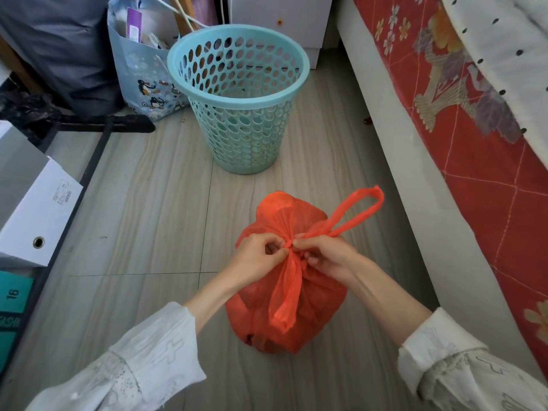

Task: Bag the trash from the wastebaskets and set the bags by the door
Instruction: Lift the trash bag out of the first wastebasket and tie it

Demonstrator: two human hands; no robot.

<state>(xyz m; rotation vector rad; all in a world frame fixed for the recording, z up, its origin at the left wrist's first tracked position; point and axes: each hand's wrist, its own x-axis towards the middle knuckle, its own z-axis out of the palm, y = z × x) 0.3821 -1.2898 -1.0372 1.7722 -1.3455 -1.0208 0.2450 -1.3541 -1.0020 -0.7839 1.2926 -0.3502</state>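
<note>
A full orange plastic bag sits on the floor in front of me. Both hands meet at its gathered neck. My left hand pinches the twisted plastic from the left, and my right hand grips it from the right. One handle loop sticks up to the right; the other handle hangs flat down the bag's front. Behind the bag stands a turquoise perforated wastebasket, upright, with little visible inside.
A bed with a red floral cover runs along the right. A blue cartoon paper bag stuffed with items stands left of the basket. White boxes and a black frame lie at the left. A white cabinet stands at the back.
</note>
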